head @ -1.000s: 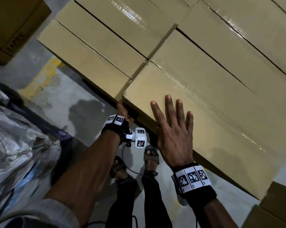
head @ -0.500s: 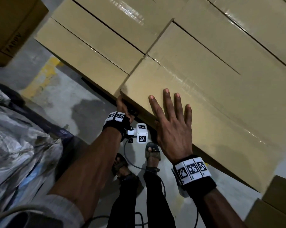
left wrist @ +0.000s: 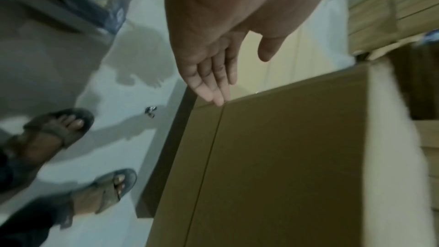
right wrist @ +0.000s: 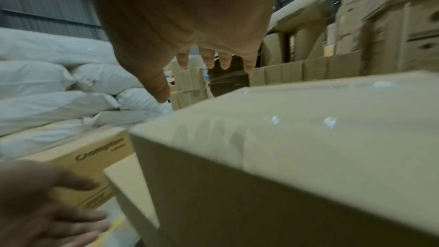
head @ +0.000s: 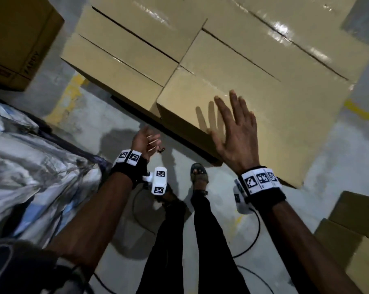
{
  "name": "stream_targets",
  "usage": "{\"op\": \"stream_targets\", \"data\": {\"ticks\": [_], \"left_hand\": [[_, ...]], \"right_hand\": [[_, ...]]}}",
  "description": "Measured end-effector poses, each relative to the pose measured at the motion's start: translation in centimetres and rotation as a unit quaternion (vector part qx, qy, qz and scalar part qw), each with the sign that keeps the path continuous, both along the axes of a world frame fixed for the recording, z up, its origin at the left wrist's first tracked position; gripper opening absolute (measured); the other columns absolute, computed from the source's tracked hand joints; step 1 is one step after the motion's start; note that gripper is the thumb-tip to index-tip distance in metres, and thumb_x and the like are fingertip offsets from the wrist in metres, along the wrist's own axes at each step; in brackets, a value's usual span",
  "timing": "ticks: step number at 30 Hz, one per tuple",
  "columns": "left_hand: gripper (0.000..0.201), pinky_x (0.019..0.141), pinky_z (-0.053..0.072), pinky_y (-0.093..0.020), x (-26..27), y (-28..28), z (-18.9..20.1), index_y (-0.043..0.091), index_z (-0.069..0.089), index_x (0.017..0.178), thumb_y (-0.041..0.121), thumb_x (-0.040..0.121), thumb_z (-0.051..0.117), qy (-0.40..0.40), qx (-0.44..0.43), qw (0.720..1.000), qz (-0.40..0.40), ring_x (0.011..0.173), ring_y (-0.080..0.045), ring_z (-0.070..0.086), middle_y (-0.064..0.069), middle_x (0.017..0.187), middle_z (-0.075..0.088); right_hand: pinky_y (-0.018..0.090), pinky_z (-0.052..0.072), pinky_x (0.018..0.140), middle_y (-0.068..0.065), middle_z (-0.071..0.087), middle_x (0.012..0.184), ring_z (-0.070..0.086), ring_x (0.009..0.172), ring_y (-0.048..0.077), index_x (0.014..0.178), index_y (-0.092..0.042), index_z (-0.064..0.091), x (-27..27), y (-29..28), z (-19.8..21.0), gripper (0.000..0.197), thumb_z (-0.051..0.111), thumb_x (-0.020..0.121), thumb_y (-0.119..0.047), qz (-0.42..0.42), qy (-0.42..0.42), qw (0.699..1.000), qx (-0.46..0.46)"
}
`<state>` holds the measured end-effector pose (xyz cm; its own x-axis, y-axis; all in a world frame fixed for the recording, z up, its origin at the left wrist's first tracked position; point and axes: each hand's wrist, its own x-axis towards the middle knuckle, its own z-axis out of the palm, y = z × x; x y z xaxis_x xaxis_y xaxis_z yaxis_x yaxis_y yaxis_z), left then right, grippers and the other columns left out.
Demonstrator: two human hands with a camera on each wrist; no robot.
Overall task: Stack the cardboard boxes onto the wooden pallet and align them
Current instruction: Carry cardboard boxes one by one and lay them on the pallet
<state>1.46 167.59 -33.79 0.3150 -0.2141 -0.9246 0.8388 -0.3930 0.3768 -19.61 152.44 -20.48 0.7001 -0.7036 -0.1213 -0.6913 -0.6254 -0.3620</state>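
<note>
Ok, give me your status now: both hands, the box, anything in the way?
Left hand open, off the box. Right hand open above its top. Nothing blocking.

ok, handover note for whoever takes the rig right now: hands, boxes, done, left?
Left hand: open, empty, beside the near box's corner, off the cardboard.
Right hand: open, fingers spread, raised just above the near box, casting a shadow on it.
Boxes: the near box sits in the top layer against the neighbouring boxes. Pallet hidden underneath.
Done: near box placed.
Left: check its edges line up; more boxes wait on the floor to the right.
</note>
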Motion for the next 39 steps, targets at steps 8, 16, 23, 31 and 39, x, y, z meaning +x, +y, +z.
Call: {"op": "stream_targets", "data": {"ticks": [8, 16, 23, 31, 39], "left_hand": [[0.040, 0.088, 0.056, -0.036, -4.0, 2.0, 19.2, 0.017, 0.070, 0.125, 0.044, 0.096, 0.066, -0.492, -0.046, 0.730, -0.473, 0.100, -0.021, 0.070, -0.003, 0.111, 0.076], [0.042, 0.090, 0.057, -0.038, -12.8, -0.7, 30.3, 0.020, 0.064, 0.133, 0.045, 0.099, 0.064, -0.458, -0.177, 0.582, -0.649, 0.102, -0.016, 0.068, -0.001, 0.116, 0.074], [0.043, 0.094, 0.056, -0.041, -25.7, -2.8, 34.4, 0.020, 0.065, 0.132, 0.047, 0.099, 0.065, -0.449, -0.234, 0.511, -0.695, 0.104, -0.018, 0.070, -0.004, 0.116, 0.075], [0.039, 0.087, 0.057, -0.039, -47.2, -2.4, 35.9, 0.021, 0.066, 0.129, 0.046, 0.099, 0.065, -0.426, -0.318, 0.429, -0.730, 0.094, -0.016, 0.071, 0.001, 0.112, 0.074], [0.040, 0.085, 0.055, -0.036, -66.9, -1.0, 35.4, 0.029, 0.063, 0.132, 0.052, 0.099, 0.062, -0.383, -0.357, 0.272, -0.807, 0.095, -0.013, 0.068, 0.008, 0.116, 0.071]], "right_hand": [[0.046, 0.031, 0.121, 0.009, 0.029, 0.168, 0.029, 0.153, 0.030, 0.152, -0.025, 0.046, -7.3, 3.1, 10.2, 0.056, 0.062, 0.101, -0.037, -0.116, -0.101, 0.988, 0.035], [0.049, 0.039, 0.115, 0.004, 0.037, 0.164, 0.035, 0.149, 0.027, 0.143, -0.029, 0.056, -17.4, 8.6, 15.9, 0.046, 0.066, 0.098, -0.037, -0.175, -0.102, 0.978, 0.051], [0.047, 0.042, 0.110, -0.003, 0.038, 0.163, 0.036, 0.148, 0.022, 0.142, -0.034, 0.056, -31.0, 11.7, 17.3, 0.045, 0.064, 0.098, -0.042, -0.300, -0.131, 0.944, 0.040], [0.038, 0.036, 0.111, -0.003, 0.042, 0.160, 0.037, 0.148, 0.018, 0.138, -0.037, 0.059, -51.5, 20.7, 16.4, 0.043, 0.067, 0.096, -0.042, -0.452, -0.145, 0.878, 0.062], [0.045, 0.041, 0.113, 0.003, 0.049, 0.154, 0.043, 0.144, 0.023, 0.135, -0.033, 0.060, -68.8, 27.3, 14.2, 0.043, 0.070, 0.095, -0.041, -0.580, -0.191, 0.788, 0.079]]}}
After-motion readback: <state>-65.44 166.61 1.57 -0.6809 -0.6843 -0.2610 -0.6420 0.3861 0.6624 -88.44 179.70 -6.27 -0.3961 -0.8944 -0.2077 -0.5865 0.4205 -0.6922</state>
